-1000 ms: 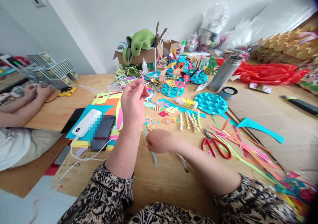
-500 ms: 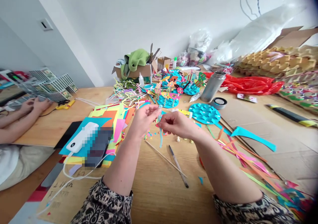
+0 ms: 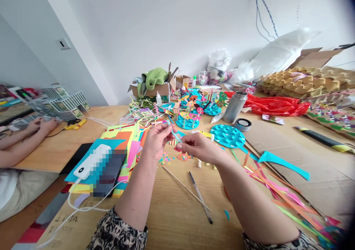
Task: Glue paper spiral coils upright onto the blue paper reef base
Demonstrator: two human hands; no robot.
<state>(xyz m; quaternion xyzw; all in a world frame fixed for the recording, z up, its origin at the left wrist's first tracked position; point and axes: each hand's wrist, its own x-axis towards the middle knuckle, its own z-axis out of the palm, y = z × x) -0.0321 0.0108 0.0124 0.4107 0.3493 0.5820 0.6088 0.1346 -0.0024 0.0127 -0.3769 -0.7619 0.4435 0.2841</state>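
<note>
Between my two hands a thin pale blue strip (image 3: 175, 136) runs at a slant above the table. My left hand (image 3: 157, 138) pinches its upper part between thumb and fingers. The thumb and curled fingers of my right hand (image 3: 200, 146) close on its lower end. Paper fish cut-outs, one of them an orange fish (image 3: 183, 157), lie just under the hands among small confetti bits (image 3: 165, 158). Nearer to me, a thin wooden stick (image 3: 184, 185) crosses a pen (image 3: 200, 196) on the tabletop.
A blue bumpy disc (image 3: 227, 136) and a metal flask (image 3: 235, 108) stand to the right. On the left, a white power bank (image 3: 93, 160) and phone lie on coloured paper (image 3: 131, 146). A co-worker's hands (image 3: 46, 125) rest farther left. Paper strips (image 3: 288, 185) litter the right side.
The strip hung nearly upright below my hands; now it slants, its lower end gripped at the right hand. My view has tilted slightly upward.
</note>
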